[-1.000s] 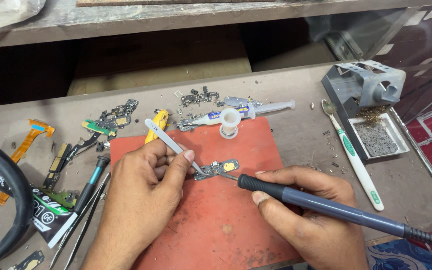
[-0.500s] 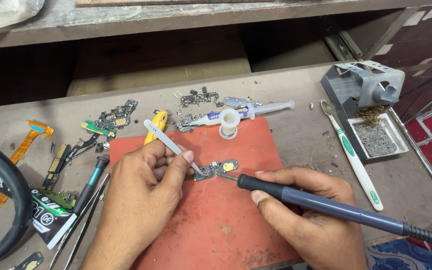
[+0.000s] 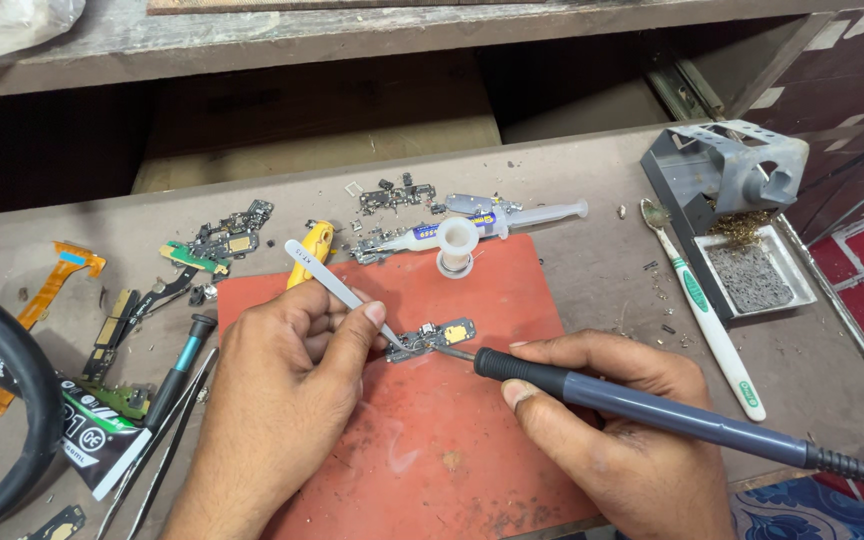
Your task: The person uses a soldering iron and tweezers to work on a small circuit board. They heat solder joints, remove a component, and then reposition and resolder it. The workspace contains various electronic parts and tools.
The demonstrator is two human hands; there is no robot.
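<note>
My grip works over a brown tabletop (image 3: pixel 592 190). A red mat (image 3: pixel 452 440) lies under it; beyond it lie a syringe (image 3: pixel 472 222) and loose circuit boards (image 3: pixel 222 240); right, a toothbrush (image 3: pixel 707 310) and grey iron stand (image 3: pixel 732 190); left, orange flex cables (image 3: pixel 52 285).

Electronics repair bench, soldering iron (image 3: pixel 652 408), circuit boards (image 3: pixel 217 243)

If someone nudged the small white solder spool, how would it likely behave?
The solder spool stands on its flat end on the red mat, so it probably slides, not rolls. It looks small and likely light, so it may tip, then roll.
</note>
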